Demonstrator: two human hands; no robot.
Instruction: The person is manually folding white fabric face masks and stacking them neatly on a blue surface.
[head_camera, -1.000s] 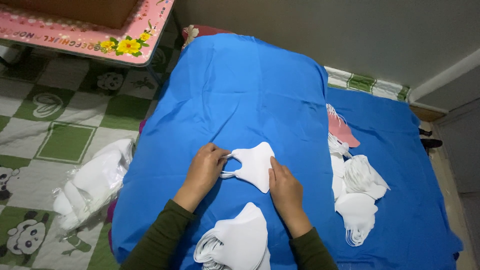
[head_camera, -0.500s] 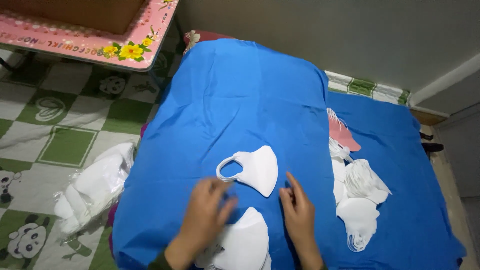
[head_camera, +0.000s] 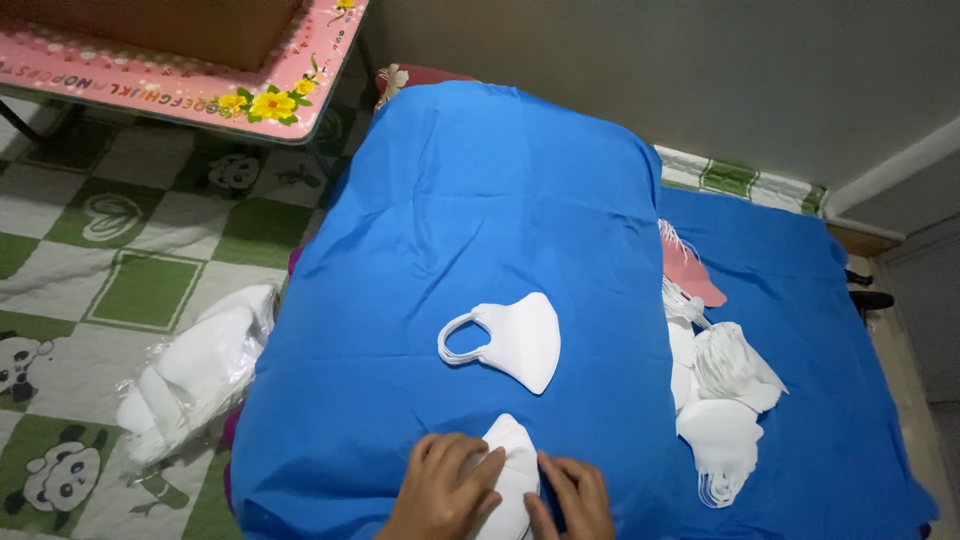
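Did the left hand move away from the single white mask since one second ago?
Yes. The left hand has drawn back toward the near edge of the blue cloth, off the single mask, onto the mask stack.

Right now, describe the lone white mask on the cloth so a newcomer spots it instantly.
Start at the blue cloth that covers the raised surface. Near its middle lies a single folded white mask, flat, ear loops toward the floor-mat side. Unlike the stack under both hands at the near edge and the pile on the right, it lies alone, untouched.
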